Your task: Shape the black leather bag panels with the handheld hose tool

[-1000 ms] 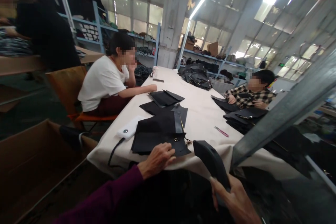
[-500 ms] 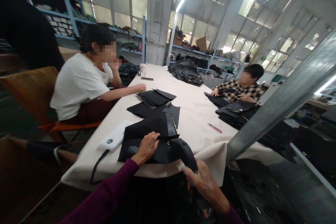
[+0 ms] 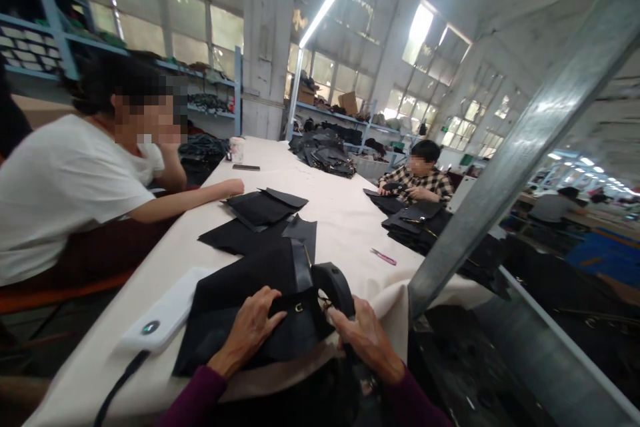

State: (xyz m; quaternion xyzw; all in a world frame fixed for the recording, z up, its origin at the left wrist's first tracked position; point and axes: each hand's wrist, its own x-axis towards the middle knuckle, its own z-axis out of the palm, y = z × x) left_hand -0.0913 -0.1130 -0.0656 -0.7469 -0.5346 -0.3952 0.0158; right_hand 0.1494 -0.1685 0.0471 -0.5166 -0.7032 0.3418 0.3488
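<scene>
A black bag piece (image 3: 235, 273) with a shiny strip and a small gold metal fitting lies before me at the near table edge. My left hand (image 3: 251, 323) is on it, its bent fingers and thumb at the edge of the flap, which appears to lie between them. The fingertips' exact hold is partly unclear. My right hand (image 3: 367, 330) is closed around a curved black strap-like piece (image 3: 334, 280), whose arched end reaches over the right side of the bag piece. Its lower part is dark, and I cannot make out its kind.
A white box (image 3: 165, 313) with a lit round button and a black cable lies at left. More black pieces (image 3: 270, 210) lie beyond, and pink-handled snips (image 3: 384, 257) at right. A metal post (image 3: 465, 207) slants up close by. Two people sit at the table (image 3: 345, 213).
The view has swung to the right, so the table and people sit further left. My left hand's thumb now sits further from its fingers, and both hands stay at the bag piece.
</scene>
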